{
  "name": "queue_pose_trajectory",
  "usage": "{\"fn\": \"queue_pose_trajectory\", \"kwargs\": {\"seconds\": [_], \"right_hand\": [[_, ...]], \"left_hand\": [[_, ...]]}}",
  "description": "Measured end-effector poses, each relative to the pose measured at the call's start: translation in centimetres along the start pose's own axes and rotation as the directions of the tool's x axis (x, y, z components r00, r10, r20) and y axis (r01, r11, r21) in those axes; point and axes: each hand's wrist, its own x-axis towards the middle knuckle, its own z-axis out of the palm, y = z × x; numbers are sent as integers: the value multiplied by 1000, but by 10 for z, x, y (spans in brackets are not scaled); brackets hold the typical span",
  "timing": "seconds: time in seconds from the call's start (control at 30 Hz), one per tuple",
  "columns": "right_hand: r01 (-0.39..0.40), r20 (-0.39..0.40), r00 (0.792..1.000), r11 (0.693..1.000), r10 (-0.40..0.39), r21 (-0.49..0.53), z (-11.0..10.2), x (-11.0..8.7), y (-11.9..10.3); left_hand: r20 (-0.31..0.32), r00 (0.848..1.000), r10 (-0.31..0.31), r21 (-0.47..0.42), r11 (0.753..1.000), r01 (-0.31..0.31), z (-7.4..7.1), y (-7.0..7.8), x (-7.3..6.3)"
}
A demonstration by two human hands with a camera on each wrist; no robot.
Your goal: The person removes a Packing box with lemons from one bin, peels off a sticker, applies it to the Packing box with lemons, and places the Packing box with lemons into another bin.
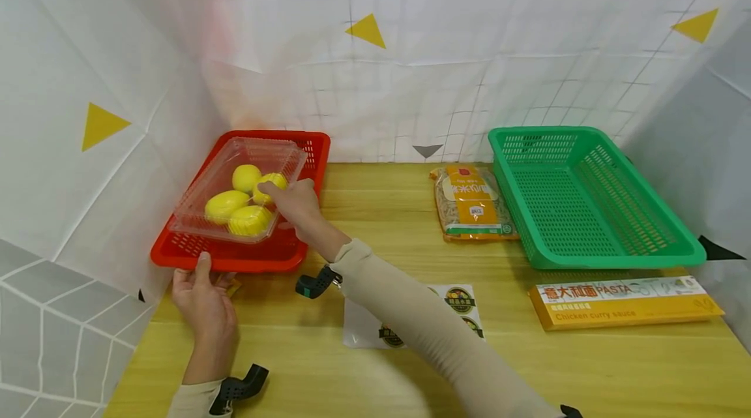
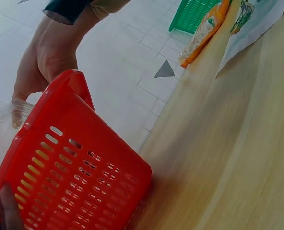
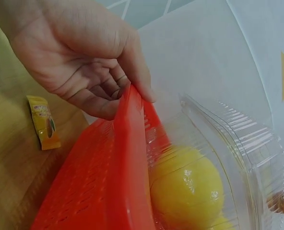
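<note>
In the head view, a clear plastic box (image 1: 193, 209) with several lemons (image 1: 225, 205) inside sits tilted in the red basket (image 1: 235, 263). My right hand (image 1: 302, 206) grips the box's right side, thumb on top. At the basket's near rim, my left hand (image 1: 205, 304) pinches the edge, thumb over it and fingers curled below; the right wrist view shows this grip closely. The left wrist view has the basket's slotted wall (image 2: 79, 163) close up, tilted in that view.
A green basket (image 1: 610, 261) stands at the right, beside a bag of noodles (image 1: 469, 203). A pasta box (image 1: 628, 304) lies in front of it. A sticker sheet (image 1: 358, 327) lies under my right forearm. A small yellow packet (image 3: 43, 122) lies beside the red basket.
</note>
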Motion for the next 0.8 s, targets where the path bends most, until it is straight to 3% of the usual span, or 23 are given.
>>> {"fn": "queue_pose_trajectory", "kwargs": {"seconds": [0.47, 0.8], "right_hand": [[118, 88, 989, 992, -122, 44, -11, -9, -1], [108, 104, 988, 991, -116, 79, -27, -18, -7]], "left_hand": [[6, 1000, 11, -27, 1000, -10, -3, -2, 0], [7, 1000, 29, -40, 999, -29, -2, -3, 0]]}}
